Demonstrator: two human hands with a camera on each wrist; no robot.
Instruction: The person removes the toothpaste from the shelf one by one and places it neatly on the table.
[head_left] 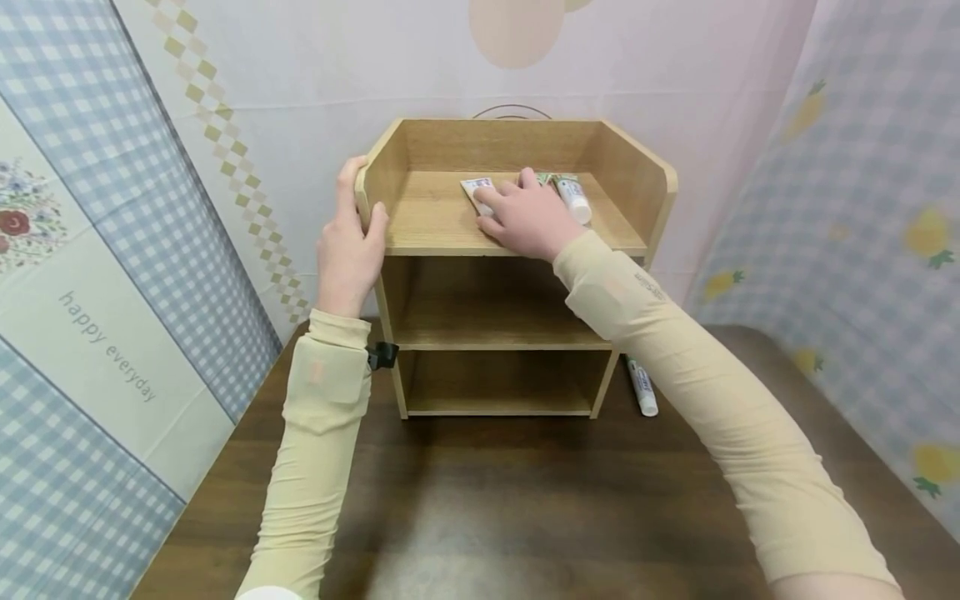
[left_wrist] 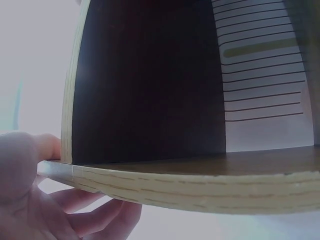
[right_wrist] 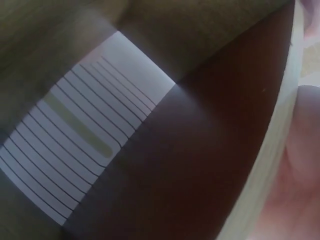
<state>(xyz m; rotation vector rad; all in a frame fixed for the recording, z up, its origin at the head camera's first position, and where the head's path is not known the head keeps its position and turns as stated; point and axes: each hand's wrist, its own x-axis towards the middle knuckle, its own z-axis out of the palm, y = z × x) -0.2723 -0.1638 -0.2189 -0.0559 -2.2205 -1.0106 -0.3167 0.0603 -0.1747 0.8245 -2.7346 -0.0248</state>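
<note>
A light wooden three-tier shelf [head_left: 498, 249] stands on the dark table. My left hand [head_left: 352, 250] grips the upper left side panel, the thumb at its front and the fingers round the outside; the left wrist view shows this hand [left_wrist: 55, 195] on the board's edge. Over the top tier is my right hand [head_left: 531, 218], its fingers spread and touching a white tube [head_left: 477, 187] that lies there, partly covered by them. Just right of that hand lies another white tube [head_left: 573, 202] with a white cap, with green printing showing behind it.
A further white tube [head_left: 642, 390] lies on the table [head_left: 480, 500] beside the shelf's right foot. Both lower tiers are open at the front. Patterned cloths [head_left: 847, 208] hang on the sides, and a pale curtain [head_left: 337, 75] hangs behind.
</note>
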